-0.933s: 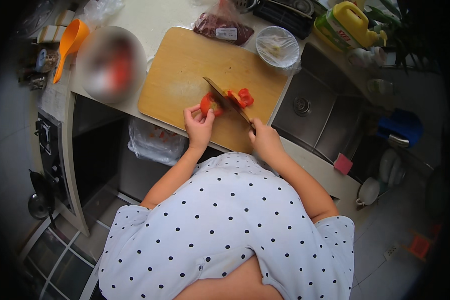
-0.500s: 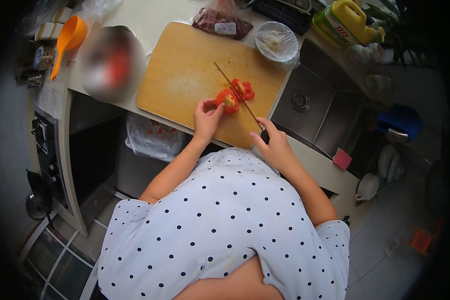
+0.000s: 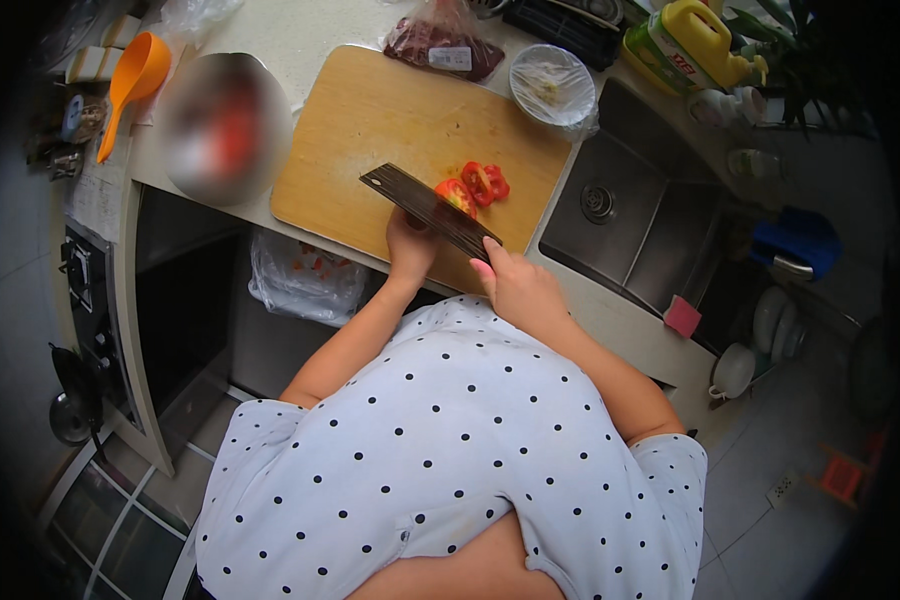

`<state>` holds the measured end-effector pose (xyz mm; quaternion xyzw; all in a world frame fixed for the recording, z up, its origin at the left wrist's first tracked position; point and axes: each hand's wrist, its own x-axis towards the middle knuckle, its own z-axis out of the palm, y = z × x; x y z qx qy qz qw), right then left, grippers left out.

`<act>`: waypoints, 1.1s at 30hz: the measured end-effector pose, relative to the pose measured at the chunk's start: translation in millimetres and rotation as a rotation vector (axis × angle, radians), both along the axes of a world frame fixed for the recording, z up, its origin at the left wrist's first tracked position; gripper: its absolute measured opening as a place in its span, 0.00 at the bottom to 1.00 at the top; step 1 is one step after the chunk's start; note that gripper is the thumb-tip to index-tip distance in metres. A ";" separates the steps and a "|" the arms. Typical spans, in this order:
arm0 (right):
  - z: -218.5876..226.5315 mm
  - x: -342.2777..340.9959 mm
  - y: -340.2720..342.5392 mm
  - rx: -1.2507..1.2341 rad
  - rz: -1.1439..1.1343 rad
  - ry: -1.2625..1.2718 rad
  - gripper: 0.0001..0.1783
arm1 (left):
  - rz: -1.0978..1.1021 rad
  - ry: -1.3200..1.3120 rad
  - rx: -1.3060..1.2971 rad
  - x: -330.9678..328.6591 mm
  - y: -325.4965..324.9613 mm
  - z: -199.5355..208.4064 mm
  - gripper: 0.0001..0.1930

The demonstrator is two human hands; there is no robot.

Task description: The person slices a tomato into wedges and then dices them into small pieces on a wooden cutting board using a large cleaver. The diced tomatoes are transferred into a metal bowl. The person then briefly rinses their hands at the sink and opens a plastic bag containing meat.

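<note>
Lying near the right side of a tan wooden cutting board (image 3: 355,125), a cut red tomato (image 3: 456,195) is showing its pale-streaked flesh past the upper edge of a broad, dark metal knife blade (image 3: 425,208). Red, glossy tomato slices (image 3: 486,184) are resting just beside it, on its right. The blade is slanting across the front of the tomato with its flat side facing up, its far corner pointing to the upper left. The right hand (image 3: 520,287) is clamping the knife at its near end, fingers closed around the handle. The left hand (image 3: 408,248) is reaching in below the blade, which is covering its fingertips, so whether they are gripping the tomato cannot be told.

Beyond the board's far edge, a clear plastic bag of dark red meat (image 3: 442,45) is sitting on the pale counter (image 3: 290,30), and a round bowl under clear plastic wrap (image 3: 552,88) is standing by the far right corner. A grey metal sink (image 3: 635,160) is lying to the right, with a pink block-shaped sponge (image 3: 681,316) resting at its near edge. To the left, a blurred round container (image 3: 182,165) is holding something red, and an orange plastic ladle (image 3: 138,72) is lying farther left.
</note>
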<state>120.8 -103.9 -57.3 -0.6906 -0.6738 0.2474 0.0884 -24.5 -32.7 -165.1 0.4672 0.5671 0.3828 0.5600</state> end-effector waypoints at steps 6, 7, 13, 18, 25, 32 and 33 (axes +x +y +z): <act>-7.6 -25.4 35.6 0.082 0.031 0.057 0.25 | -0.044 -0.028 0.030 -3.5 0.5 -7.2 0.09; -3.4 -21.8 31.2 0.029 0.017 0.043 0.25 | -0.077 0.018 0.048 -5.7 0.4 -13.1 0.10; 2.0 5.0 2.5 -0.071 -0.009 0.050 0.24 | 0.063 0.034 0.089 -2.6 -5.8 -20.1 0.15; -33.9 -11.7 37.5 0.020 -0.043 0.072 0.22 | 0.082 0.095 -0.015 9.1 -12.0 -0.9 0.15; -39.6 27.2 -13.8 -0.018 -0.111 0.231 0.20 | 0.082 -0.009 -0.077 6.6 -13.0 1.6 0.17; -41.3 7.0 33.6 -0.098 -0.058 0.217 0.20 | 0.113 -0.029 -0.048 10.8 -19.3 0.6 0.18; -38.2 13.8 20.6 -0.109 -0.089 0.234 0.19 | 0.128 -0.042 -0.052 10.0 -18.0 0.5 0.18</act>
